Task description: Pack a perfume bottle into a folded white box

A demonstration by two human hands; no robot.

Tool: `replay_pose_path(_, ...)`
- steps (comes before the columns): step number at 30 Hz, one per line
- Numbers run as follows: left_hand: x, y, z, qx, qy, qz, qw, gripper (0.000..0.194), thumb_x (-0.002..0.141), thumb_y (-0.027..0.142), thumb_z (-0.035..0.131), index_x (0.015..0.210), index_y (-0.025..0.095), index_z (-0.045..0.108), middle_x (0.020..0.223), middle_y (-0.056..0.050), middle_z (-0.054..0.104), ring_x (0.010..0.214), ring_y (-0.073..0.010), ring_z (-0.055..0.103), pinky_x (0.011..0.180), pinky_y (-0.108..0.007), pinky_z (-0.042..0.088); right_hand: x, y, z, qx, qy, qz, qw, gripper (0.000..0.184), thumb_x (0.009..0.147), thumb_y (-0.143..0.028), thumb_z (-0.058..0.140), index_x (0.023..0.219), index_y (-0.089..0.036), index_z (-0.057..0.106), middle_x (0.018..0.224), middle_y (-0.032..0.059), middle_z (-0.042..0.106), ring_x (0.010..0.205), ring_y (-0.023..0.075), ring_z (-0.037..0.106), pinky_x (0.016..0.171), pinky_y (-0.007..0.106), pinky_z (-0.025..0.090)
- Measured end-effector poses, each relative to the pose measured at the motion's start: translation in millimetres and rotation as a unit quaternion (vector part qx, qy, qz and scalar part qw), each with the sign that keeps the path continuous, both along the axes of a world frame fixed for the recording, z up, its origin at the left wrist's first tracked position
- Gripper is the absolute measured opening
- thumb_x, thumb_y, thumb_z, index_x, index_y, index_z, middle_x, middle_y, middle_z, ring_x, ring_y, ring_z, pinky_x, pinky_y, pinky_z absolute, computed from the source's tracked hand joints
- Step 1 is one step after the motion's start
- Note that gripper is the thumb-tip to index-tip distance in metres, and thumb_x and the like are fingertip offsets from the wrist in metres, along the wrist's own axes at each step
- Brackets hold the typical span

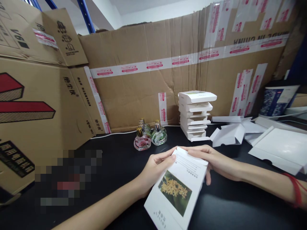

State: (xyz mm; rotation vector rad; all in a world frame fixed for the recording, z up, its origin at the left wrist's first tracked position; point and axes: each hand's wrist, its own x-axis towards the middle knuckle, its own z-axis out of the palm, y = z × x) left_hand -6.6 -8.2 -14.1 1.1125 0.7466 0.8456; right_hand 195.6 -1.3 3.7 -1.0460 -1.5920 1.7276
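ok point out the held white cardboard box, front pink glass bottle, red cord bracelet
Held white cardboard box (176,191), head view, flower photo
Front pink glass bottle (142,142), head view, body
Red cord bracelet (296,191), head view, band

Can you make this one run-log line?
left hand: holds white box | right hand: same box | beyond: glass bottles, stacked boxes

Landmark, the white box (176,188) you hold: inverted lettering bearing ®, not surely legible | left of it, you see the printed carton (40,134): "V6", "绝尘…®", and on its dark panel (16,158) "商用电脑机箱" | behind it, rightward, on the cardboard wall (134,92): "MADE IN CHINA", inverted | tape (154,65) on that wall: print too small to read
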Motion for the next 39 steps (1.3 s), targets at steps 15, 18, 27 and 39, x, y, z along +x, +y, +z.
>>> replay_pose_path(15,-0.5,-0.1,-3.0,0.025,0.011,0.001,1.0,0.046,0.073,0.035,0.062,0.117,0.024,0.054,0.099,-0.008,0.059,0.085,-0.007,0.055,0.077,-0.015,0.043,0.6,0.9,1.0,0.012,-0.016,0.034,0.999,0.057,0.077,-0.044,0.056,0.127,-0.018,0.047,0.077,0.0059,0.053,0.058,0.0064,0.051,0.043,0.017,0.047)
replay_pose_path(18,-0.1,-0.5,-2.2,0.02,0.014,-0.001,1.0,0.047,0.074,0.037,0.06,0.119,0.024,0.052,0.101,-0.008,0.058,0.089,-0.01,0.055,0.079,-0.019,0.043,0.9,2.0,-3.0,0.032,-0.013,0.043,0.998,0.056,0.079,-0.048,0.051,0.128,-0.019,0.046,0.078,0.0065,0.052,0.064,0.0091,0.053,0.045,0.019,0.049)
replay_pose_path(27,-0.6,3.2,-2.6,0.04,0.014,0.105,0.994,0.048,0.078,0.044,0.052,0.123,0.032,0.041,0.106,-0.004,0.054,0.089,-0.0134,0.055,0.076,-0.022,0.044,-2.9,-0.7,-2.0,0.017,0.005,0.014,1.0,0.069,0.081,-0.047,0.049,0.138,-0.023,0.018,0.074,0.0066,0.057,0.067,0.0182,0.06,0.042,0.021,0.047)
replay_pose_path(39,-0.8,3.8,-6.0,0.073,0.026,0.101,0.992,0.046,0.078,0.045,0.051,0.117,0.025,0.04,0.097,-0.004,0.054,0.081,-0.0107,0.053,0.07,-0.019,0.043,-3.8,-2.2,4.9,0.0,0.016,0.01,1.0,0.061,0.083,-0.04,0.048,0.136,-0.022,0.025,0.088,0.0081,0.056,0.065,0.0138,0.059,0.042,0.02,0.047)
